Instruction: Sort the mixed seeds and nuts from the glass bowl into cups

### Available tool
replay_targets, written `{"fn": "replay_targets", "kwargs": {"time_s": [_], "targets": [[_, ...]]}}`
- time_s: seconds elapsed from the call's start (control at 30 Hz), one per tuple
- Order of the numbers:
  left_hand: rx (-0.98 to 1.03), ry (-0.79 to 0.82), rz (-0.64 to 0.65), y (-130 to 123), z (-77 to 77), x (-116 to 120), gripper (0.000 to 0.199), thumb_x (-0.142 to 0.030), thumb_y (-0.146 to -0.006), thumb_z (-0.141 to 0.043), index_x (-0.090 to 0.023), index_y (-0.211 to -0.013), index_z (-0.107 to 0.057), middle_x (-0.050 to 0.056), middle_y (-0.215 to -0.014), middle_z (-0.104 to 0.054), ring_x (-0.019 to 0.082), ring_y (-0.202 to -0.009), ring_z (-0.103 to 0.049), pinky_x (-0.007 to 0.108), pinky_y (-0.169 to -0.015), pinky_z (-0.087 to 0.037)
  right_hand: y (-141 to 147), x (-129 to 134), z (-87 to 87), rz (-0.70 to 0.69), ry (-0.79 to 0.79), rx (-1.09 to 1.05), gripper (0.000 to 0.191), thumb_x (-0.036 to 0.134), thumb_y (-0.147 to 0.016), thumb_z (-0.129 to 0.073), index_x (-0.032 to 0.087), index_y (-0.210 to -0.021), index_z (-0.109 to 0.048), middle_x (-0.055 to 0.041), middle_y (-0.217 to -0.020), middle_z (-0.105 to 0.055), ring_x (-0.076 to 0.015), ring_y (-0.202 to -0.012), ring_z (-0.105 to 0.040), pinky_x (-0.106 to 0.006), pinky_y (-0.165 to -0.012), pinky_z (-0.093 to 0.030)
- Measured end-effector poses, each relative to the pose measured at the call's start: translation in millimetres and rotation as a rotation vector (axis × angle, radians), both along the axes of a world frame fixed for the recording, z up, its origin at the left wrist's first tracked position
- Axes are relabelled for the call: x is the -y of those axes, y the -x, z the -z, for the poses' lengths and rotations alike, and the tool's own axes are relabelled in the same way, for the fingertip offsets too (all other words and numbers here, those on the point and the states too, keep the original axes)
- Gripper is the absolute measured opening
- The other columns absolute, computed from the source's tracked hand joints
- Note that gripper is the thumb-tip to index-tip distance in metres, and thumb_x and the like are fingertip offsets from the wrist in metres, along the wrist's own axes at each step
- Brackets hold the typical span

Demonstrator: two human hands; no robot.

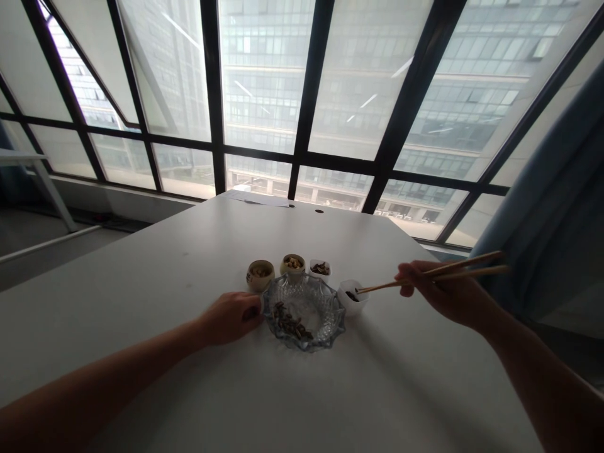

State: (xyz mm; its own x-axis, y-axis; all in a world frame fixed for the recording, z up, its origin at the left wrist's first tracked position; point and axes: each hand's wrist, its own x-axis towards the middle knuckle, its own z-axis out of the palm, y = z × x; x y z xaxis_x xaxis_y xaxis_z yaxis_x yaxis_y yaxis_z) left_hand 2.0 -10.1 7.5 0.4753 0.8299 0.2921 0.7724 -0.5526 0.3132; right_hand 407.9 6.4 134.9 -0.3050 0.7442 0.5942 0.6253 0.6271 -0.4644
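Observation:
A pair of wooden chopsticks point(431, 275) is held in my right hand point(448, 296), whose fingers are wrapped round them. Their tips reach into a small white bowl point(361, 306), where dark pieces point(352, 296) lie. My left hand point(236, 318) has its fingers curled at the left rim of a scalloped clear glass bowl point(325, 324), gripping its edge. Dark brown dried pieces point(290, 324) are heaped along the left and lower side inside the glass bowl. Whether the chopstick tips pinch a piece is too small to tell.
Behind the glass bowl stand a cream cup point(257, 284) with lettering, a second cream cup point(285, 268) and a white square dish point(327, 277), each with dried pieces. Paper point(259, 199) lies at the white table's point(189, 377) far end, before tall windows. A blue curtain point(542, 189) hangs right.

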Motion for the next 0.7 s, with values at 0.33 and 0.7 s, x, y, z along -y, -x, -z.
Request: {"fn": "replay_targets", "kwargs": {"time_s": [0.33,0.7], "targets": [[-0.003,0.021,-0.006,0.2,-1.0,-1.2,0.014,-0.025,-0.085,-0.058,-0.021,-0.072,-0.053,0.0,-0.068,-0.061,0.016,-0.063,-0.056,0.025,-0.06,-0.034,61.7,21.9,31.4,-0.135,0.069,-0.197,0.048,0.056,-0.099,-0.051,0.021,-0.077,-0.074,-0.0055,-0.065,-0.074,-0.0203,-0.063,-0.073,-0.031,-0.06,-0.059],[0.012,0.018,0.035,1.4,-0.9,-2.0,0.013,-0.026,-0.085,-0.058,-0.021,-0.073,-0.057,-0.001,-0.067,-0.06,0.015,-0.061,-0.055,0.024,-0.059,-0.034,102.2,22.3,85.8,-0.241,0.232,-0.161,0.039,0.043,-0.1,-0.055,0.019,-0.077,-0.075,-0.0058,-0.068,-0.075,-0.0173,-0.058,-0.068,-0.026,-0.052,-0.05]]}}
